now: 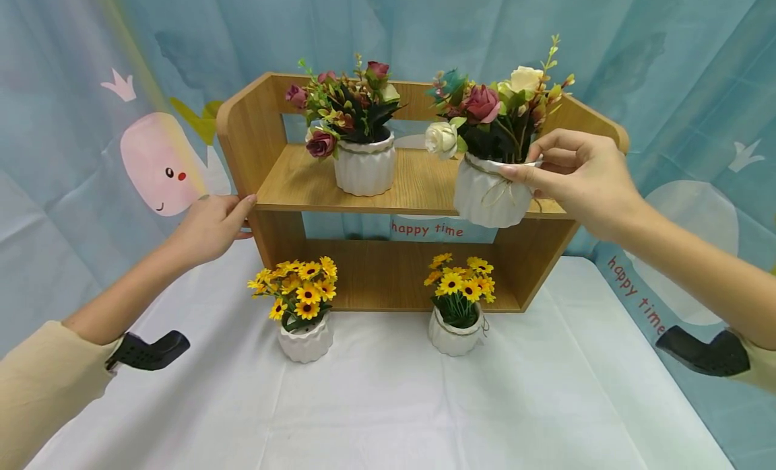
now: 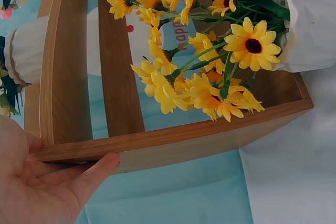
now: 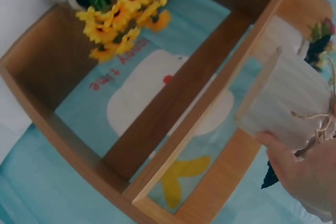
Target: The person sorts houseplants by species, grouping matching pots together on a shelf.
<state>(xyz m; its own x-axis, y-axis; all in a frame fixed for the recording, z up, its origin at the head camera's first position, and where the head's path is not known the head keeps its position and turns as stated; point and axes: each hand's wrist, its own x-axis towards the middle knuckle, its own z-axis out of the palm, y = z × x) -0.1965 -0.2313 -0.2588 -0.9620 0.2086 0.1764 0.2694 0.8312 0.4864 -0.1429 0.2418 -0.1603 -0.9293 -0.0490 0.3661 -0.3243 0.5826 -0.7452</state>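
Observation:
My right hand (image 1: 591, 174) pinches the rim of a white ribbed flowerpot (image 1: 491, 194) holding mixed roses (image 1: 481, 104). In the right wrist view, the pot's base (image 3: 260, 90) shows, tilted and apart from the upper board. With my left hand (image 1: 209, 229) I grip the left side of a two-tier wooden shelf (image 1: 424, 180); the left wrist view shows thumb and fingers about its edge (image 2: 79, 150). On the upper board's left half stands a second white pot (image 1: 365, 165) of roses.
Two small white pots of yellow sunflowers stand on the white tablecloth (image 1: 376, 403) before the shelf, the left pot (image 1: 306, 342) and the right pot (image 1: 455, 334). A blue printed curtain (image 1: 424, 25) hangs behind.

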